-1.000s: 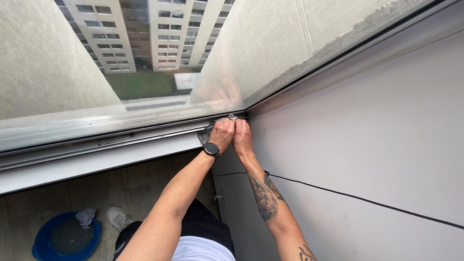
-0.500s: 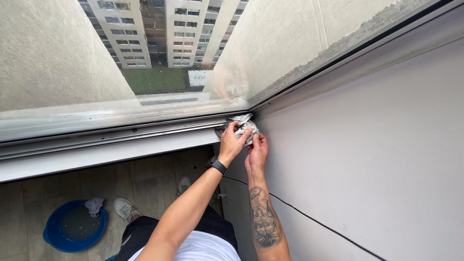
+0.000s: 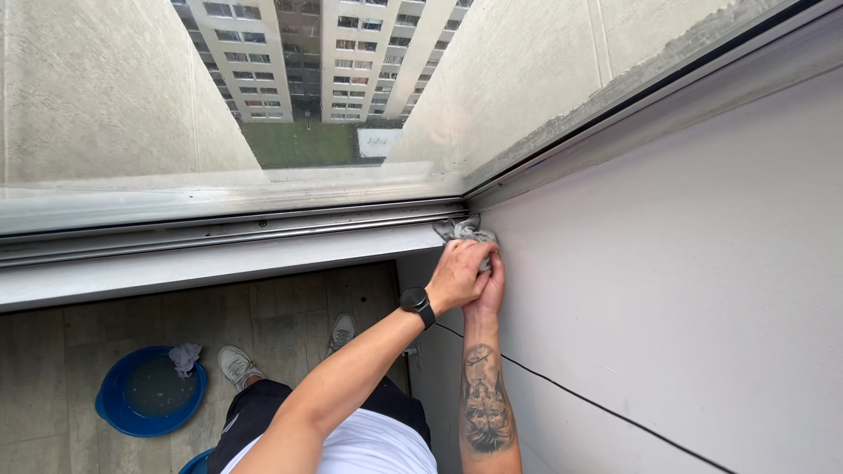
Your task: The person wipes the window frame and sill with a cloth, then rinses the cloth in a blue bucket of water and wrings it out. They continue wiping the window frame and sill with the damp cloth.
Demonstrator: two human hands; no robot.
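At the window-track corner, left hand and right hand clench a crumpled grey cloth, mid-wipe; next calls for pressing along the metal track.

Grey cloth, blue basin, black watch, white wall.

Blue basin on tiled floor

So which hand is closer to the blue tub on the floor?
Left. The left hand is over the grey cloth, on the side toward the blue tub; the right hand lies beyond it, by the wall.
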